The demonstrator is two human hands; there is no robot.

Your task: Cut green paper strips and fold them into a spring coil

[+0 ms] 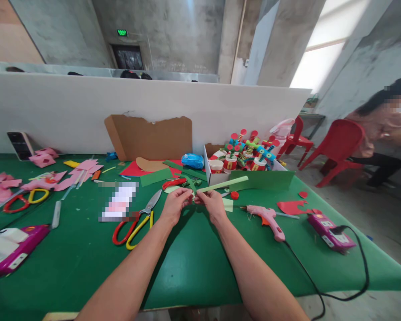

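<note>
My left hand [176,206] and my right hand [213,205] meet above the middle of the table, fingertips pinched close together. Between them are narrow paper strips: a light green paper strip [225,183] slants up to the right from my right hand, and a dark green paper strip [190,182] points away from my fingertips. How the strips join is hidden by the fingers. Scissors with red and yellow handles [149,209] lie just left of my left hand. A pink glue gun [265,217] rests to the right of my right hand.
Behind my hands, a white box [217,179] holds several paper-cup figures with coloured paper springs. Purple power strips [332,234] lie at both sides, with a black cable at right. Pink paper scraps [42,183] cover the left. A person sits beyond a red chair [337,142].
</note>
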